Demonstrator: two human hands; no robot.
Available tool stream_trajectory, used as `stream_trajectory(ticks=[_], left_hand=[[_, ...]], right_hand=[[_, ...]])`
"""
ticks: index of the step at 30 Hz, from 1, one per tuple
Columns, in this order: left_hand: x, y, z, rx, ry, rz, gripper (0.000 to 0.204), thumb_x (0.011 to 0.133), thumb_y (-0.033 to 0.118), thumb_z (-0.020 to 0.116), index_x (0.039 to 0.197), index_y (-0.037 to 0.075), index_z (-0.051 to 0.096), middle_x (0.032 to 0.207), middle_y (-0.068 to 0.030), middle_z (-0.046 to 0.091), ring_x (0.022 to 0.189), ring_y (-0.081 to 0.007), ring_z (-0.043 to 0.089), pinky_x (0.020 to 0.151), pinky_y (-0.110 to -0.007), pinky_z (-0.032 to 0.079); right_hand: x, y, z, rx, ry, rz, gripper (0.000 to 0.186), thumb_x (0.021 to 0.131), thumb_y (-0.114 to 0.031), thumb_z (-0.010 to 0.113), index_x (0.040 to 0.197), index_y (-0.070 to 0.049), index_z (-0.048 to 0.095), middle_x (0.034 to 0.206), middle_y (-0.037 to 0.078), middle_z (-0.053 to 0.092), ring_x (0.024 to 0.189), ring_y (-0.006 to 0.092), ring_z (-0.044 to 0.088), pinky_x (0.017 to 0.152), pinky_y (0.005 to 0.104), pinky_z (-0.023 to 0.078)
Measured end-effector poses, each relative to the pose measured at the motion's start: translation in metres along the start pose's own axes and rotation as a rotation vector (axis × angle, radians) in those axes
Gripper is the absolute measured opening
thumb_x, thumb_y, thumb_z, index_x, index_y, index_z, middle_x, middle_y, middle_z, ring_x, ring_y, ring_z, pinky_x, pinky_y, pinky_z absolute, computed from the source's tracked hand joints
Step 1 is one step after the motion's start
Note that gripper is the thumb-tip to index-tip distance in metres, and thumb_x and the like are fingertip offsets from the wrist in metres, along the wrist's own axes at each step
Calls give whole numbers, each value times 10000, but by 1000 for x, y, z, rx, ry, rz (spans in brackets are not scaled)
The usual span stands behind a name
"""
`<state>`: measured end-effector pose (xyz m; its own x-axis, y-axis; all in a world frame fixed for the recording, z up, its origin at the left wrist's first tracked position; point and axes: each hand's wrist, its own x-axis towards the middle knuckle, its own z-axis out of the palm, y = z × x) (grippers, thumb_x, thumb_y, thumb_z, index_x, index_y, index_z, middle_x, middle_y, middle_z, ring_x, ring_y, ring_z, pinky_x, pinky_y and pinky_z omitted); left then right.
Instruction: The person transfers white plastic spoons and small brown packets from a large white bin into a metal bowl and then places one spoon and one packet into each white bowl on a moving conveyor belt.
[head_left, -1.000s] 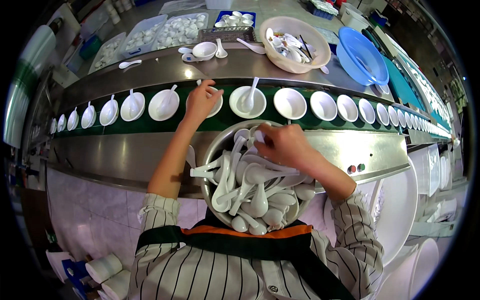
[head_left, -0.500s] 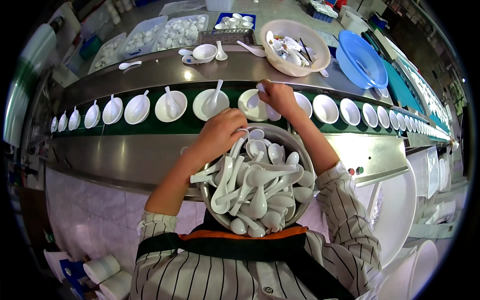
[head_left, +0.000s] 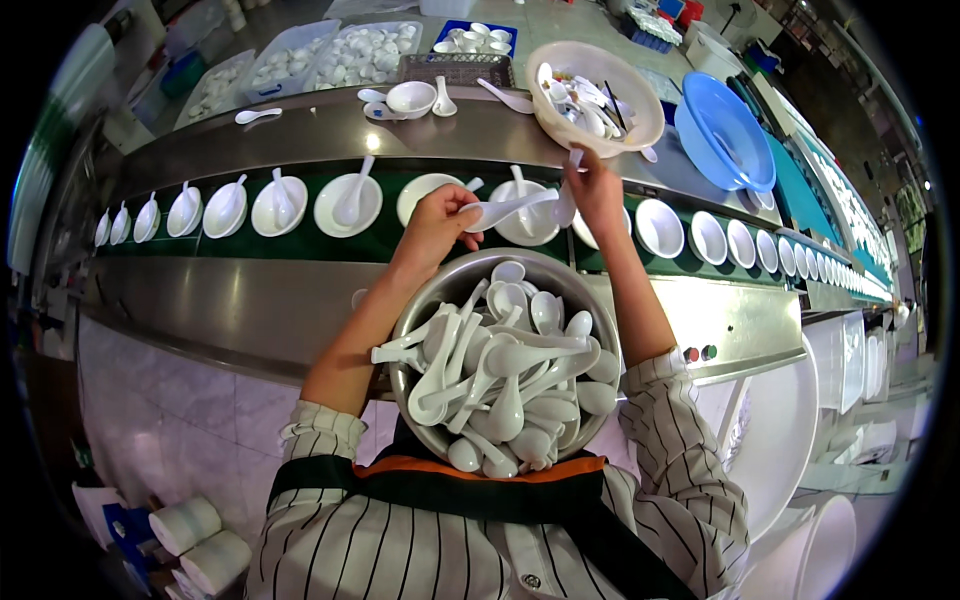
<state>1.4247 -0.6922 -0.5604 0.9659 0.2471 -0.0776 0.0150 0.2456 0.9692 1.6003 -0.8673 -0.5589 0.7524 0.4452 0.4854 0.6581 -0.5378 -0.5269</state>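
In the head view, the left hand [head_left: 445,222] had its fingers closed round the bowl end of a white spoon [head_left: 512,207], and there was its handle, slanting up toward the right! The right hand [head_left: 594,195] was busy too, pinching a second spoon [head_left: 565,207] near the top of its handle, wide end downward. The two spoons met in the picture, though whether they touched, one couldn't tell. Right behind them sat a white bowl [head_left: 527,232] with a spoon already in it, its handle upright against the far rim!

And what a line-up along the green belt [head_left: 330,247]: bowls with spoons away to the left, plain white bowls [head_left: 660,228] curving off to the right. Just below the hands, against the apron [head_left: 400,485], stood the steel basin [head_left: 450,275], heaped with white spoons [head_left: 505,405] pointing every which way! Beyond the belt, on the steel counter [head_left: 300,125], a beige tub [head_left: 565,135] of cutlery stood beside a blue basin [head_left: 722,135].
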Motion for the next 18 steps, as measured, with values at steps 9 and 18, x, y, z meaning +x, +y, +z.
stream_trajectory(ticks=[9,18], left_hand=[[13,-15,65,-104,105,24,182,858,54,497,1006,-46,528,769,-97,586,634,-154,595,550,-241,493],[41,-29,169,2,216,-40,78,806,59,556,859,6,536,646,-41,549,486,-92,512,402,-208,408]], right_hand=[[-8,44,-25,40,-94,77,275,858,-225,510,1057,-47,574,803,193,622,724,343,610,641,402,480],[-16,118,-76,247,-228,-43,348,780,-243,635,1044,-23,580,893,186,585,798,310,590,721,355,473]])
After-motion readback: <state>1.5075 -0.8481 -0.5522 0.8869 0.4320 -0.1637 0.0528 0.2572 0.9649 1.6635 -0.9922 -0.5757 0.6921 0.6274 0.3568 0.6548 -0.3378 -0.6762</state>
